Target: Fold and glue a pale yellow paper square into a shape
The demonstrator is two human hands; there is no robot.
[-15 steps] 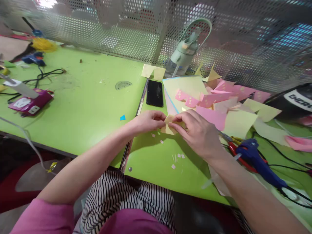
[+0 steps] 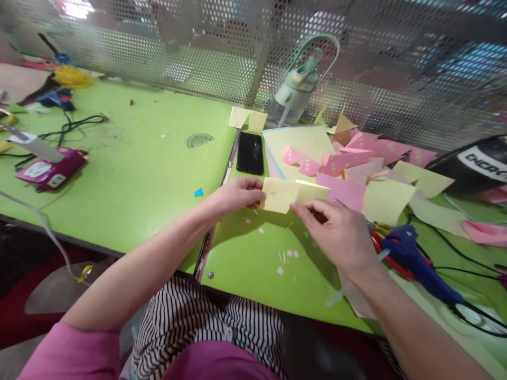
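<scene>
Paper (image 2: pixel 279 194), yellow and creased, is up just over the green table (image 2: pixel 150 174), centre.
Left hand (image 2: pixel 235 196) pinches its left edge. Right hand (image 2: pixel 340 232) is loose, fingers spread, index tip at the near edge. I'd keep that pinch firm and the sheet level. The phone (image 2: pixel 250 153) lies just beyond, pink scraps (image 2: pixel 344 158) to the right.

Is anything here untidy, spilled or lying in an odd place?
Yes. Tiny paper scraps lie scattered on the green table near the yellow paper, and cut pink sheets are heaped untidily behind it.

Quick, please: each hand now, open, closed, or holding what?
Left hand: closed on the yellow paper.
Right hand: at the paper's lower edge; grip cannot be told.
</scene>
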